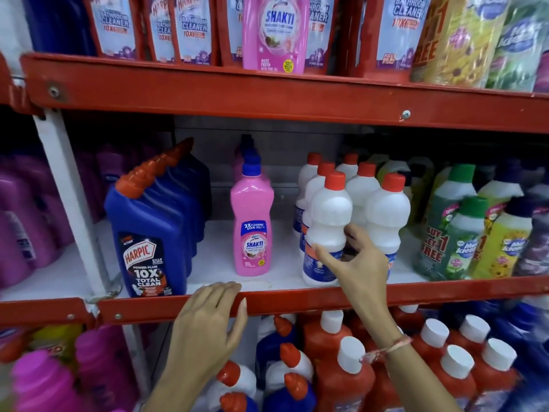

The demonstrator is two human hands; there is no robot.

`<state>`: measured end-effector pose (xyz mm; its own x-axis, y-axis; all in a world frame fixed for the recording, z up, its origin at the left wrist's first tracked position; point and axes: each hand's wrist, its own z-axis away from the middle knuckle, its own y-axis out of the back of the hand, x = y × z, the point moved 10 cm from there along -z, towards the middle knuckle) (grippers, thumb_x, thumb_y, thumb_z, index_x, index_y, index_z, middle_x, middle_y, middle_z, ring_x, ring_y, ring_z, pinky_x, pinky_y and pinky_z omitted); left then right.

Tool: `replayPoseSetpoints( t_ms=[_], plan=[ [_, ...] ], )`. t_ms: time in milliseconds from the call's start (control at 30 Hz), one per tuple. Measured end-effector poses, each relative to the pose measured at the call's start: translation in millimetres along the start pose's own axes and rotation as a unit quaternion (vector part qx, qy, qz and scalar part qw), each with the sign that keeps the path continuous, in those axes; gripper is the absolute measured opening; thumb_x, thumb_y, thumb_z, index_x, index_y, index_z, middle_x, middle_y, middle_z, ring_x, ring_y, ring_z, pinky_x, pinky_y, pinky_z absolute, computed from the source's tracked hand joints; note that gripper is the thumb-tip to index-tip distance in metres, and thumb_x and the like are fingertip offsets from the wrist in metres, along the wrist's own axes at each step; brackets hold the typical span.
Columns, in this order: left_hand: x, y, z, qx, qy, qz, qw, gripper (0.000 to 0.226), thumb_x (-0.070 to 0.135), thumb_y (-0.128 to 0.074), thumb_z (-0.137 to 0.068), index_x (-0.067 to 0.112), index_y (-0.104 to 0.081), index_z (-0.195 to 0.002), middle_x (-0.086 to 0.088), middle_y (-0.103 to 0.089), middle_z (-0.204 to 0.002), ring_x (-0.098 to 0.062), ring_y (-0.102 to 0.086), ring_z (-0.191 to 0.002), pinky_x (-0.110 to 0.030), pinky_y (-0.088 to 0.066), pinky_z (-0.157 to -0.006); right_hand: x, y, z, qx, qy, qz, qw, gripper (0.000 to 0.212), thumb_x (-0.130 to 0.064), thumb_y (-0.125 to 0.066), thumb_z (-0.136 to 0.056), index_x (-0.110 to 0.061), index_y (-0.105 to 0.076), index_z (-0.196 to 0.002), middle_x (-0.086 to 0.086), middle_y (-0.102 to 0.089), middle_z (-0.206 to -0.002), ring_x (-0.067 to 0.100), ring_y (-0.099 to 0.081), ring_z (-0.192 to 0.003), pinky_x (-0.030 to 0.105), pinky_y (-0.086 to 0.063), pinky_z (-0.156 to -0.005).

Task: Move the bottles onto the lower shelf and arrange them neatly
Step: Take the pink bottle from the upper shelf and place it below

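Right hand [361, 264] is wrapped round the front white bottle with the red cap [326, 227], thumb across the label on the near side, fingers [355, 233] curled behind into the gap beside its neighbour. That is a clamp low on the body, well under the shoulder. The bottle stands upright at the front of the white cluster, just right of the pink Shakti bottle [252, 224], which I'll use as the marker.

Left hand [208, 322] rests on the red shelf edge [297, 298] below and a touch left of the Shakti bottle, fingers together and draped over the lip, holding nothing.

Now the risks. The white bottles behind and right of the gripped one are packed touching; pulling it out at an angle could rock the red-capped bottle [387, 215] next to it. It looks top-heavy for such a low grip, so it could tip as it clears the rail. Down below, under the Shakti bottle's level, the lower shelf is crowded with red bottles with white caps [347, 379] and blue ones [276, 340]; little free room shows, so setting this one in may knock caps or topple a row. Further left of the Shakti bottle, the blue Harpic bottles [148, 233] stand clear of all this.
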<state>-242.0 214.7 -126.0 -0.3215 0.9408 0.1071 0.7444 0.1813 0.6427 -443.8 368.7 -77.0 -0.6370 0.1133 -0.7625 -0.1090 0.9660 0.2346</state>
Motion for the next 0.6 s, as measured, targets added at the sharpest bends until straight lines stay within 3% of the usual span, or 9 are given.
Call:
replayPoseSetpoints(
  t_ms=[100,233,400,500,600],
  plan=[
    [0.1,29.6,-18.3,0.055,-0.013,0.008,0.998,0.045,0.036,-0.040,-0.095,0.006,-0.069,-0.111,-0.007,-0.072,-0.113,-0.020,-0.066,-0.105,-0.030,-0.043,-0.098,-50.3,31.3,-0.2,0.109,0.062,-0.029,0.992,0.042,-0.028,-0.075,-0.079,-0.018,-0.061,-0.118,-0.016,-0.063,-0.105,-0.001,-0.064,-0.096,0.029,-0.059,-0.085],
    [2.1,87.8,-61.1,0.159,-0.055,-0.028,0.985,0.041,0.025,-0.049,-0.091,0.004,-0.063,-0.124,-0.010,-0.062,-0.132,-0.023,-0.056,-0.124,-0.046,-0.043,-0.107,-141.5,52.7,-7.9,0.215,0.209,-0.041,0.953,0.025,-0.017,-0.070,-0.084,-0.006,-0.067,-0.106,0.001,-0.065,-0.103,0.017,-0.064,-0.093,0.024,-0.053,-0.085],
    [1.0,147.5,-108.6,0.261,-0.085,-0.084,0.958,0.046,0.017,-0.051,-0.091,0.002,-0.053,-0.135,-0.013,-0.049,-0.145,-0.025,-0.041,-0.138,-0.054,-0.030,-0.116,-225.9,40.9,-42.7,0.223,0.276,-0.014,0.935,0.035,-0.026,-0.067,-0.085,-0.006,-0.064,-0.113,0.007,-0.065,-0.110,0.022,-0.061,-0.103,0.029,-0.048,-0.092],
    [-9.1,160.1,-128.1,0.261,-0.075,-0.120,0.955,0.052,0.019,-0.052,-0.091,0.003,-0.046,-0.140,-0.013,-0.042,-0.151,-0.026,-0.035,-0.143,-0.057,-0.026,-0.117,-262.1,25.9,-64.3,0.204,0.267,0.006,0.942,0.049,-0.036,-0.066,-0.083,-0.008,-0.058,-0.123,0.007,-0.062,-0.118,0.020,-0.057,-0.108,0.015,-0.039,-0.091],
    [-17.6,161.8,-139.3,0.240,-0.067,-0.142,0.958,0.056,0.023,-0.050,-0.092,0.004,-0.041,-0.144,-0.012,-0.037,-0.155,-0.025,-0.031,-0.145,-0.057,-0.023,-0.118,-283.1,3.3,-84.6,0.168,0.239,0.053,0.955,0.071,-0.048,-0.065,-0.079,-0.009,-0.046,-0.135,0.008,-0.055,-0.126,0.024,-0.052,-0.114,0.021,-0.036,-0.091]
  ],
)
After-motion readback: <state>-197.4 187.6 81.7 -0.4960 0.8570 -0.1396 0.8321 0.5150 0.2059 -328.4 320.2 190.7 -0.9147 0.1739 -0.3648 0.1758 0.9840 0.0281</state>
